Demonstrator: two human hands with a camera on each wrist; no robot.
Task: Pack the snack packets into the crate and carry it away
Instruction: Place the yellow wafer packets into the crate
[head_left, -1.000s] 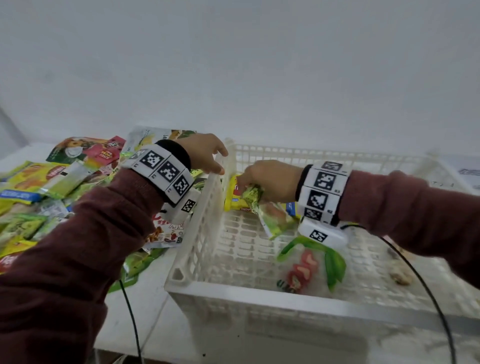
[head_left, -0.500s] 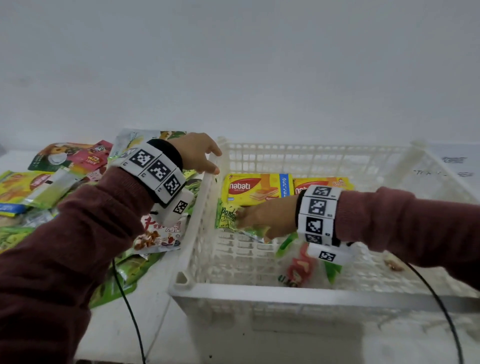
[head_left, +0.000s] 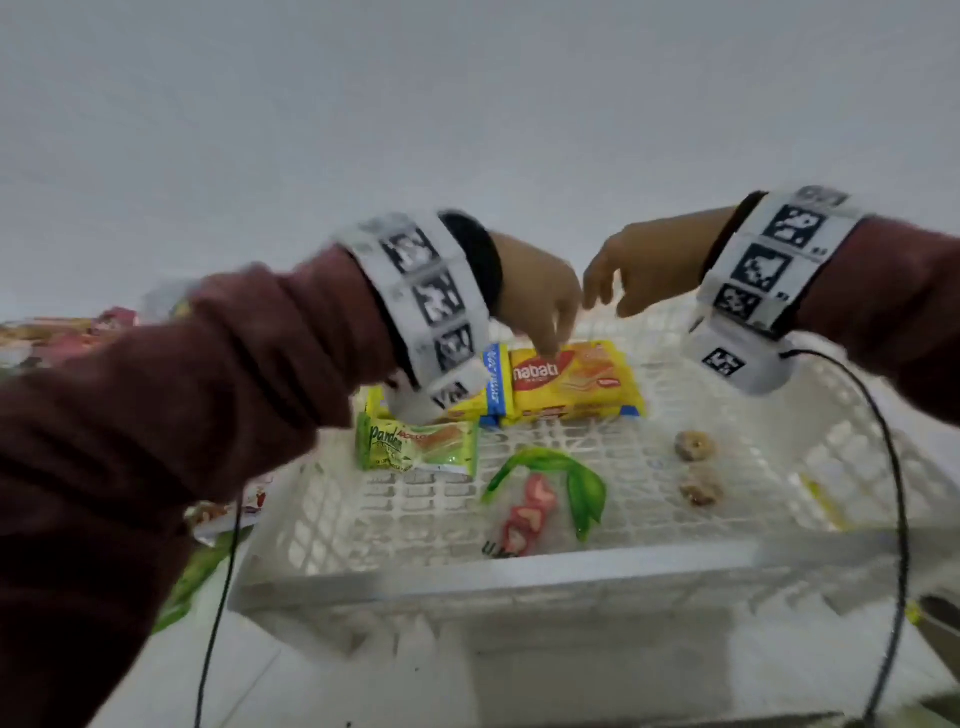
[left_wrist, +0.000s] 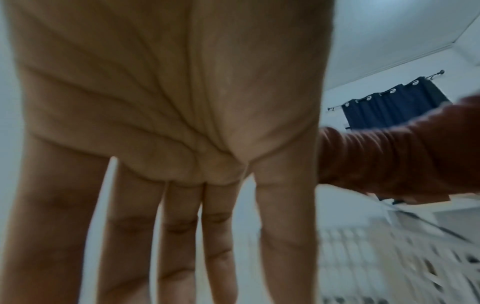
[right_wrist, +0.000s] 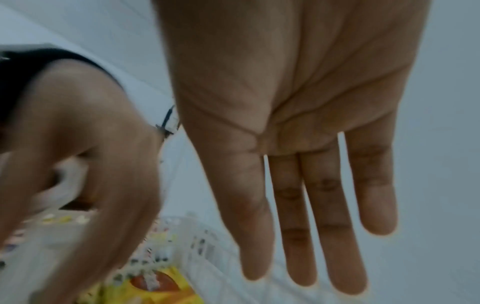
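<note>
A white lattice crate (head_left: 498, 574) fills the near middle of the head view. Inside lie two yellow nabati wafer packets (head_left: 571, 382), a green pandan packet (head_left: 418, 449) and a clear packet with green and red print (head_left: 540, 499). My left hand (head_left: 540, 306) hangs over the back of the crate, fingers pointing down at the nabati packets and holding nothing. My right hand (head_left: 639, 270) hovers beside it, also empty. Both wrist views show straight, spread fingers (left_wrist: 179, 236) (right_wrist: 311, 216) with nothing in them.
More snack packets (head_left: 67, 338) lie on the white table left of the crate, mostly hidden by my left sleeve. Two brown round snacks (head_left: 696, 467) sit loose on the crate floor at right. A black cable (head_left: 893, 493) hangs across the crate's right side. A white wall stands behind.
My right hand let go of the pandan packet and rose out of the crate. My left hand moved right, from the crate's left rim to over the nabati packets.
</note>
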